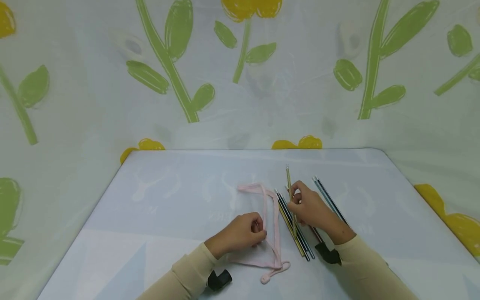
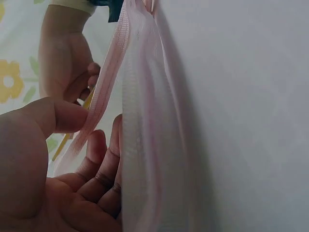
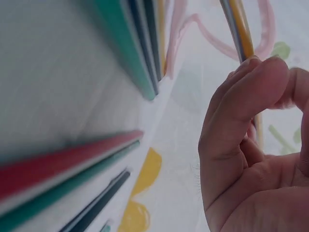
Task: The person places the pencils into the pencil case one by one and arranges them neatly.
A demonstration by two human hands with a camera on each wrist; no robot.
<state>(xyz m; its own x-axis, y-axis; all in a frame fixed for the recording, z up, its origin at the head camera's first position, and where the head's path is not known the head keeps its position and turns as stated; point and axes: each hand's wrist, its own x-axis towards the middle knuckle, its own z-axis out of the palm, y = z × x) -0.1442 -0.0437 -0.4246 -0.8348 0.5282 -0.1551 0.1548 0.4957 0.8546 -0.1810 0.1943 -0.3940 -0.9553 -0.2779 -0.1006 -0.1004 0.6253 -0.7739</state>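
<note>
A pink-edged mesh zip pouch lies on the table in the head view. My left hand holds its edge; in the left wrist view the thumb lies against the pink zip band, with the other fingers curled by the mesh. My right hand pinches a yellow pencil between thumb and fingers, tilted above a bundle of pencils beside the pouch. In the right wrist view this pencil shows a yellow side and a dark side.
More pencils lie right of my right hand, some partly hidden by the forearm. In the right wrist view a red pencil and several green and dark ones lie on the table. A pink loop trails from the pouch. Flowered cloth hangs behind the white table.
</note>
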